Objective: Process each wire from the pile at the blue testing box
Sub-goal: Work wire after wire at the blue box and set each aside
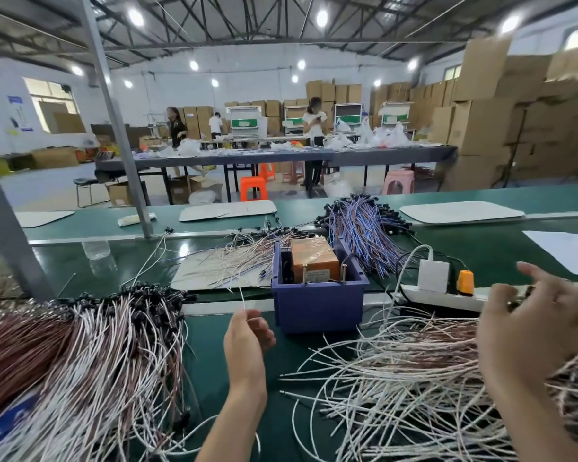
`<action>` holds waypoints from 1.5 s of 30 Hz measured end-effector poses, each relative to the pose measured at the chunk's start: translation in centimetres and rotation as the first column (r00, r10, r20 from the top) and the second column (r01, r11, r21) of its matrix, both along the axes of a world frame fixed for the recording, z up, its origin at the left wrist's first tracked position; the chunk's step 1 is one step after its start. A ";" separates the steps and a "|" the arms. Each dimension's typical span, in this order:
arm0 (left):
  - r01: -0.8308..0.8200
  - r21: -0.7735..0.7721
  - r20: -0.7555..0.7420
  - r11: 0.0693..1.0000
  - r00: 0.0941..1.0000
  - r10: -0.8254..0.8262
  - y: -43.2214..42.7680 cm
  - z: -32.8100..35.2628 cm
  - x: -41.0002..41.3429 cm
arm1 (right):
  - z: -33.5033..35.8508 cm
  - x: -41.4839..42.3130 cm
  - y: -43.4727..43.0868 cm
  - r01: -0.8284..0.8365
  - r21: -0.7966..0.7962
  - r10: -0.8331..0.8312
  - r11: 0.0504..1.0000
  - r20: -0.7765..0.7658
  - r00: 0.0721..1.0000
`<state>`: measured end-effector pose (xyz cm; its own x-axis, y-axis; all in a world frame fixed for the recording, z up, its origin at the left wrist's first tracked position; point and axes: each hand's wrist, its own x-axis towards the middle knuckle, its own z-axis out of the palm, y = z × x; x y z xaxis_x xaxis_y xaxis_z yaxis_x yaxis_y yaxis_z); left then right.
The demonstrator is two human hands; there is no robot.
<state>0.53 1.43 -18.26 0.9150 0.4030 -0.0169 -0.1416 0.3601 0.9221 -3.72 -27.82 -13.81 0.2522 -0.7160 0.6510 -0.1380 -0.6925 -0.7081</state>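
Here, a bundle of brown and white wires (80,355) with black connectors covers the near-left corner of the green tabletop (214,345). The left hand (247,338) pinches one white wire (242,296) between thumb and fingers, just left of the blue testing box (317,305) at the tabletop's middle. A loose wire pile (397,378) lies at the near-right. The right hand (528,325) hovers above it with fingers curled; whether it grasps anything cannot be determined.
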 end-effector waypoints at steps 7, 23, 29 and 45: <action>0.062 0.371 0.075 0.927 0.992 -0.097 4.3 2.7 -1.0 | -0.7 -0.7 0.8 -0.014 -0.172 -0.009 0.985 -0.129 0.992; 0.324 0.902 -0.150 -0.287 0.856 0.494 22.2 1.9 1.5 | -1.1 -4.8 1.4 -0.197 -0.432 0.054 0.880 -0.321 0.946; 0.338 0.941 -0.289 -0.003 0.810 0.510 21.1 2.0 2.0 | -5.3 -6.1 9.8 -0.527 -0.395 0.330 0.752 -0.466 0.821; -0.100 0.983 0.152 0.153 0.914 -0.377 5.2 5.7 -7.9 | -0.4 -4.1 16.7 -0.820 0.531 0.767 -0.215 0.612 0.195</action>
<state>-7.33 6.65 -12.56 0.8022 -0.2682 0.5334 -0.5290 -0.7336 0.4267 -7.86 -11.12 -14.16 0.9867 -0.0461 0.1560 0.1591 0.4717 -0.8673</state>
